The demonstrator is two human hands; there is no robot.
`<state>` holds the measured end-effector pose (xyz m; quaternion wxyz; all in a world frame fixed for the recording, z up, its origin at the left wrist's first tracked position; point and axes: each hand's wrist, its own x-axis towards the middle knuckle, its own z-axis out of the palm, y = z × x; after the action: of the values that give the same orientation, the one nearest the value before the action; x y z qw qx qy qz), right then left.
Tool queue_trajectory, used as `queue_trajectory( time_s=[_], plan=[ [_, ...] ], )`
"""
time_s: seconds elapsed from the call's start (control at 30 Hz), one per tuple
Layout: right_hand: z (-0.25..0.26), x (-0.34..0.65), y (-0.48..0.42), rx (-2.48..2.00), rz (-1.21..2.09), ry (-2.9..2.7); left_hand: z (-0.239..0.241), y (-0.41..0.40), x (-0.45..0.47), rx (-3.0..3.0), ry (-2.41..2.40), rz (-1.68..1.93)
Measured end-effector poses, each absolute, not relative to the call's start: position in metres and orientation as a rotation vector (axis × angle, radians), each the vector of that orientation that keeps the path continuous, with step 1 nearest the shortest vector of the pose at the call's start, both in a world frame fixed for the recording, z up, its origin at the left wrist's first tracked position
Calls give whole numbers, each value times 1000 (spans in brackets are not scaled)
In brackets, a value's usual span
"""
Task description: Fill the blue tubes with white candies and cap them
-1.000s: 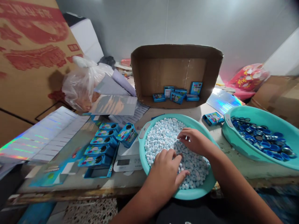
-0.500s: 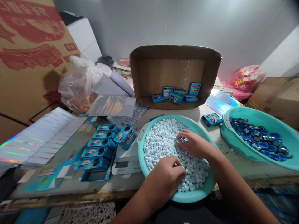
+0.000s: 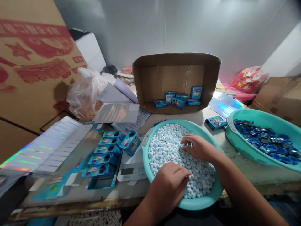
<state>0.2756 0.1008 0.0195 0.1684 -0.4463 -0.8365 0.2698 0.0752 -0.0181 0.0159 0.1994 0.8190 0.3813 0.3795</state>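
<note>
left hand (image 3: 168, 182) is resting over small white candies (image 3: 164, 141), near side, fingers bent; can't tell if clamping any | right hand (image 3: 199, 147) is hovering over candies, farther right, fingers curled; can't tell grip | candies are filling near basin (image 3: 197, 204); scale (image 3: 131, 161) is sitting left; caps (image 3: 274, 147) are lying right

Fingers (image 3: 181, 173) among pale pellets (image 3: 164, 144), turquoise basin (image 3: 211, 200)

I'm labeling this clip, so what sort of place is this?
Probably a small packing workshop: a turquoise basin holds many small pale pieces, with a digital scale next to it and a row of blue cartons beside the scale.
</note>
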Motion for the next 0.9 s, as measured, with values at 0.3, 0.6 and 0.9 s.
queue_trajectory(
  time_s=[0.3, 0.6, 0.9],
  plan=[
    [17, 274, 100, -1273, 715, -2396, 15, -21, 74, 2188, 1094, 1125],
    [36, 268, 95, -1415, 755, -2396, 39, 12, 8, 2314, 1932, 1382],
    [34, 270, 94, -1435, 743, -2369, 21, 44, -65, 2061, 2293, 1105]
  ],
)
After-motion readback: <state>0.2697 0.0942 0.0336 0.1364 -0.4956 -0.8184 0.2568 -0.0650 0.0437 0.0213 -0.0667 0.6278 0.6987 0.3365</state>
